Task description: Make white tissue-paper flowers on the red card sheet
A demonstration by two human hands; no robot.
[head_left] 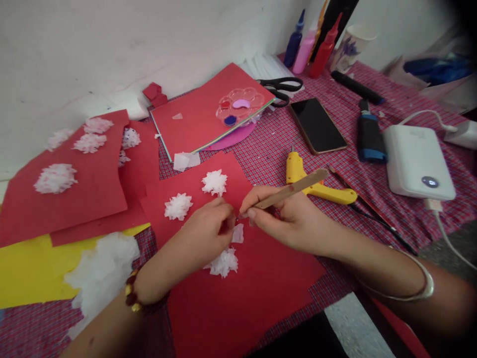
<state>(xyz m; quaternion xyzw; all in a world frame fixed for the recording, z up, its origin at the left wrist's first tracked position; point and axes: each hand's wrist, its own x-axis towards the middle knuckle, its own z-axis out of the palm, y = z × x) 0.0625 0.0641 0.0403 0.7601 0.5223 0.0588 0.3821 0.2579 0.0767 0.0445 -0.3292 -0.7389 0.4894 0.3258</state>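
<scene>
My right hand (286, 219) is closed around a slim wooden stick (286, 193), whose thin end points down to the left. Close beside that end, the fingers of my left hand (208, 226) are pinched together; what they hold is hidden. Just below both sets of fingertips is a small white tissue square (237, 233); whether a finger touches it I cannot tell. Under my hands lies a red paper sheet (246, 298). On it sit a white tissue tuft (214, 182), a second tuft (178, 206) and a third tuft (224, 262), partly behind my left hand.
At left are red sheets (85, 199) bearing several tufts, and a tissue pile (104, 268) on yellow paper (26, 273). Behind lies a palette (246, 103) with scissors (279, 88). To the right are a yellow glue gun (296, 169), a phone (318, 125) and a white power bank (417, 159).
</scene>
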